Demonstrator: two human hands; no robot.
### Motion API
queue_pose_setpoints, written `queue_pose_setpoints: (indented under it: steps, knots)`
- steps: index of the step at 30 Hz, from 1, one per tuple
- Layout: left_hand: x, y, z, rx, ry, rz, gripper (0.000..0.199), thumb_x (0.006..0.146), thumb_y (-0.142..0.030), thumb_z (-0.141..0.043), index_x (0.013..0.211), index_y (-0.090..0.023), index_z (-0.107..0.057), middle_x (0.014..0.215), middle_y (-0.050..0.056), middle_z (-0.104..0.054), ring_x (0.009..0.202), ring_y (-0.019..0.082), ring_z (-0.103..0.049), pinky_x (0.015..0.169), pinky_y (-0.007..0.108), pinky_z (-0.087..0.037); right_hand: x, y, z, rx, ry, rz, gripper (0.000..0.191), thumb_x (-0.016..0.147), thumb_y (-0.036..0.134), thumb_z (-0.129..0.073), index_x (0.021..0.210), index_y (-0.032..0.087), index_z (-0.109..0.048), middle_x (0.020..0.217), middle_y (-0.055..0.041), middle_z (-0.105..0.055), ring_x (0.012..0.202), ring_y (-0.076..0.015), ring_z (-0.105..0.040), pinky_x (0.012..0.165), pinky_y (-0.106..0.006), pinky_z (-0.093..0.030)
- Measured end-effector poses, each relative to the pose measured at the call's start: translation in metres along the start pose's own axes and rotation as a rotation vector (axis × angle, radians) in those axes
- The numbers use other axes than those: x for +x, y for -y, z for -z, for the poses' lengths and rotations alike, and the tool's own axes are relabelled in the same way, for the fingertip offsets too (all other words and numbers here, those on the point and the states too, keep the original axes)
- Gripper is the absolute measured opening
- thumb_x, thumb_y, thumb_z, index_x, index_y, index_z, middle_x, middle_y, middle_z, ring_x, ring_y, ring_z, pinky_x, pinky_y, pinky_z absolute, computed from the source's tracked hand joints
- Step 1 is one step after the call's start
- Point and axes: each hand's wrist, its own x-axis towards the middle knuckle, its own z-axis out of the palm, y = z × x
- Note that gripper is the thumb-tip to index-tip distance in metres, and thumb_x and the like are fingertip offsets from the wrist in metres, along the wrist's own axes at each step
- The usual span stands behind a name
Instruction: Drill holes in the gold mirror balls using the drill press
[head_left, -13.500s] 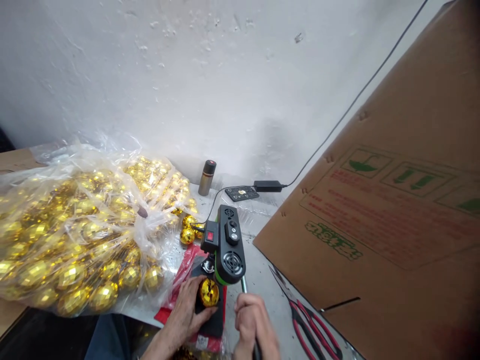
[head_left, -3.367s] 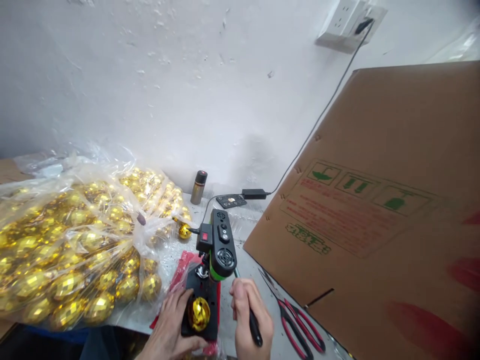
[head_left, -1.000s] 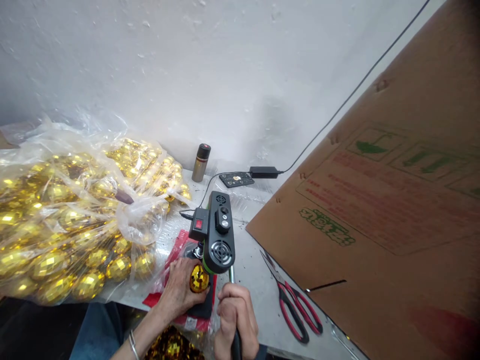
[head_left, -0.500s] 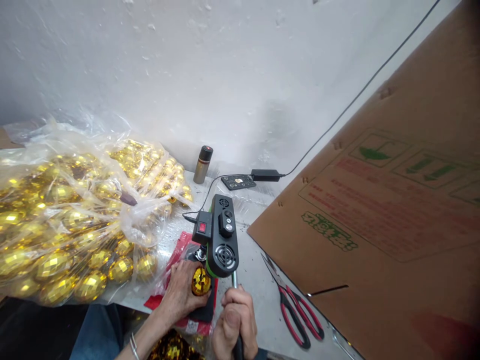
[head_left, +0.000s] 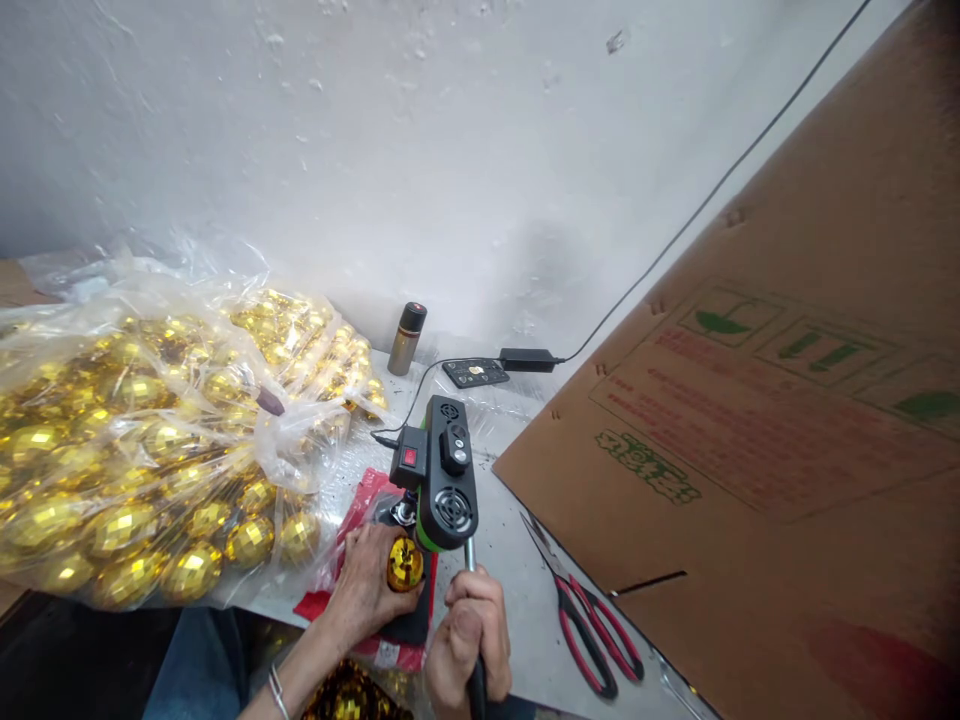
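My left hand [head_left: 371, 580] is wrapped round a gold mirrored ball [head_left: 406, 564], whose upper side shows between thumb and fingers. The ball sits beneath the front end of a black and green bench machine [head_left: 448, 475] with round vents and a box with a red switch. My right hand [head_left: 469, 640] is closed round the dark grip of the machine's metal lever [head_left: 470, 556], just right of the ball. Under the machine lie a black base and a red plastic sheet [head_left: 321, 604]. The contact between machine and ball is hidden from above.
A clear plastic bag [head_left: 285, 440] full of gold balls fills the left side. Red-handled scissors [head_left: 581, 615] lie at right beside a large cardboard box [head_left: 735, 480]. At the wall stand a spray can [head_left: 407, 340], a dark phone-like slab [head_left: 475, 373] and a power adapter [head_left: 527, 360]. More gold balls [head_left: 352, 692] show below the table edge.
The view has shifted slightly. Both hands keep their grips, on the ball and on the lever, with little visible movement relative to the machine.
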Motion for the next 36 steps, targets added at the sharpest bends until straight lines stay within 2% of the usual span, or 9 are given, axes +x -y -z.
queue_pose_setpoints:
  steps: [7,13,21,25,28,31,33,36]
  knots:
    - [0.001,0.005,-0.007,0.006,-0.038,-0.024,0.044,0.069,-0.030,-0.078,0.112,-0.022,-0.070,0.109,0.011,-0.076,0.108,0.038,-0.068,0.095,0.052,-0.047,0.004,0.001,-0.003,0.015,-0.013,-0.004,0.031,0.108,0.023,-0.040,0.079,0.024,-0.048,0.074,0.0046,-0.052,0.066,-0.0133,-0.050,0.073,-0.030,-0.045]
    - [0.002,0.006,-0.009,0.031,-0.057,-0.040,0.045,0.070,-0.029,-0.079,0.113,-0.022,-0.071,0.110,0.011,-0.076,0.109,0.038,-0.068,0.096,0.053,-0.048,0.004,-0.003,-0.005,0.017,-0.002,-0.001,0.030,0.106,0.017,-0.039,0.077,0.024,-0.044,0.073,0.0049,-0.050,0.065,-0.0126,-0.050,0.068,-0.029,-0.042]
    - [0.002,0.002,-0.003,0.000,-0.021,-0.021,0.048,0.070,-0.031,-0.082,0.115,-0.020,-0.071,0.110,0.012,-0.076,0.111,0.039,-0.068,0.098,0.054,-0.048,-0.007,-0.018,-0.003,-0.034,0.028,0.152,0.029,0.106,0.015,-0.039,0.080,0.023,-0.051,0.076,0.0052,-0.056,0.068,-0.0120,-0.054,0.077,-0.030,-0.047]
    - [0.002,-0.001,-0.001,-0.004,-0.002,-0.002,0.048,0.070,-0.030,-0.081,0.116,-0.019,-0.071,0.112,0.013,-0.076,0.112,0.039,-0.067,0.100,0.056,-0.047,-0.006,-0.022,-0.002,-0.036,0.059,0.213,0.032,0.107,0.018,-0.040,0.077,0.023,-0.050,0.076,0.0051,-0.058,0.067,-0.0112,-0.055,0.074,-0.028,-0.049]
    - [0.003,-0.002,-0.003,0.003,-0.012,-0.012,0.047,0.072,-0.031,-0.081,0.116,-0.018,-0.071,0.114,0.014,-0.076,0.113,0.039,-0.068,0.100,0.057,-0.048,0.009,-0.009,0.002,-0.027,0.079,0.200,0.033,0.108,0.018,-0.039,0.076,0.023,-0.047,0.073,0.0050,-0.054,0.062,-0.0102,-0.052,0.064,-0.024,-0.046]
    - [0.001,0.002,-0.006,0.029,-0.039,-0.027,0.048,0.072,-0.027,-0.082,0.117,-0.018,-0.071,0.116,0.014,-0.076,0.115,0.040,-0.068,0.101,0.059,-0.050,0.039,0.017,0.009,-0.034,0.133,0.071,0.028,0.106,0.011,-0.042,0.081,0.022,-0.050,0.075,0.0041,-0.053,0.061,-0.0088,-0.050,0.055,-0.021,-0.040]
    - [-0.007,0.011,-0.008,0.050,-0.048,-0.059,0.053,0.071,-0.026,-0.085,0.122,-0.019,-0.071,0.118,0.013,-0.077,0.117,0.040,-0.069,0.103,0.061,-0.051,0.060,0.034,0.013,-0.006,0.161,-0.027,0.030,0.106,0.012,-0.045,0.078,0.022,-0.050,0.070,0.0055,-0.049,0.058,-0.0082,-0.049,0.054,-0.020,-0.039]
    - [-0.026,0.031,-0.008,0.087,-0.024,-0.200,0.072,0.070,-0.043,-0.093,0.133,-0.021,-0.068,0.125,0.015,-0.076,0.118,0.041,-0.069,0.105,0.061,-0.053,0.075,0.046,0.014,0.021,0.158,-0.033,0.032,0.106,0.014,-0.046,0.075,0.022,-0.050,0.066,0.0069,-0.047,0.053,-0.0073,-0.047,0.052,-0.019,-0.038]
